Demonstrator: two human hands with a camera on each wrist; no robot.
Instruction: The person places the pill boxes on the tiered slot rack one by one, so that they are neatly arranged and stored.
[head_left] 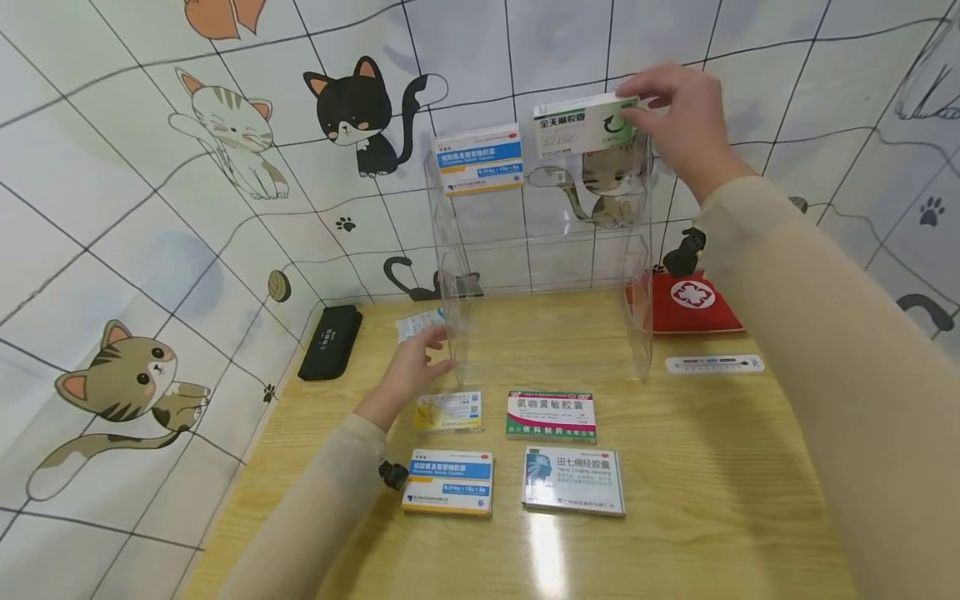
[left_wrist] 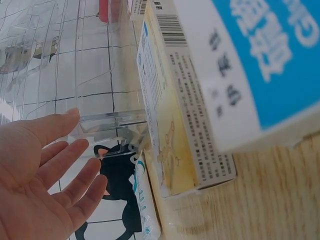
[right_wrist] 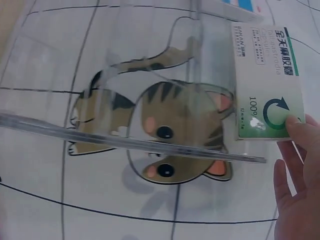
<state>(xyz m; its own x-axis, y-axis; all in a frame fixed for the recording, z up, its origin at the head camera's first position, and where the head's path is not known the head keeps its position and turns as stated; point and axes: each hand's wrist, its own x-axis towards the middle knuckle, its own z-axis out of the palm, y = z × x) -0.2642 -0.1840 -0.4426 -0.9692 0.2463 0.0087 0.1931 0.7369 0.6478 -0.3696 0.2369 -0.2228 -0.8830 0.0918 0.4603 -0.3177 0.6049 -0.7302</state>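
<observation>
At the top of a clear acrylic stand (head_left: 637,275), my right hand (head_left: 675,117) pinches a white-and-green medicine box (head_left: 573,129) by its right end, thumb in front. The right wrist view shows the same box (right_wrist: 265,82) upright on its side, thumb on the green part. A blue-and-white medicine box (head_left: 480,160) leans on the stand's upper left. My left hand (head_left: 408,367) is beside the stand's lower left side, fingers loosely extended. In the left wrist view that hand (left_wrist: 50,180) holds nothing; whether the thumb touches the clear panel I cannot tell.
On the wooden table (head_left: 675,500) lie a yellow-and-white box (head_left: 448,412), a green-and-red box (head_left: 551,416), another blue-and-white box (head_left: 448,482) and a white-and-teal box (head_left: 573,481). A black case (head_left: 330,342), white packet (head_left: 420,323), red pouch (head_left: 690,304) and thermometer (head_left: 715,364) lie farther back.
</observation>
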